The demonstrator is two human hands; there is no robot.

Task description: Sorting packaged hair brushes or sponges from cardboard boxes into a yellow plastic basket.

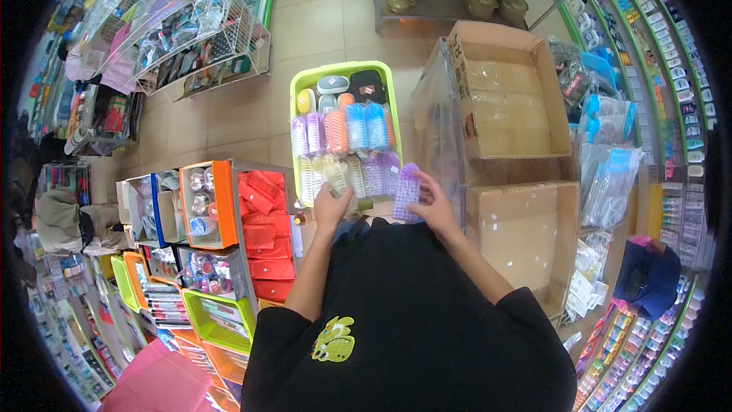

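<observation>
A lime-green plastic basket (295,183) stands before me, holding rows of scrubbing brushes in clear wrap. My right hand (433,203) grips a purple scrubbing brush (405,194) beside the basket's near right corner, bristles facing up. Between the thumb and fingers of my left hand (333,206) is a cream scrubbing brush (336,174), tilted over the near row. Purple brushes (377,174) lie to its right. Behind it sit an orange brush (335,131) and blue brushes (366,126). Grey and yellow handled brushes (331,84) and a black case (368,87) fill the far end.
Open cardboard boxes (514,103) stand at the right. To the left are red packets (266,240) and an orange-edged box (226,206). A wire rack (246,40) is at the far left, a pot shelf (423,8) ahead. Other people (649,277) are at both sides.
</observation>
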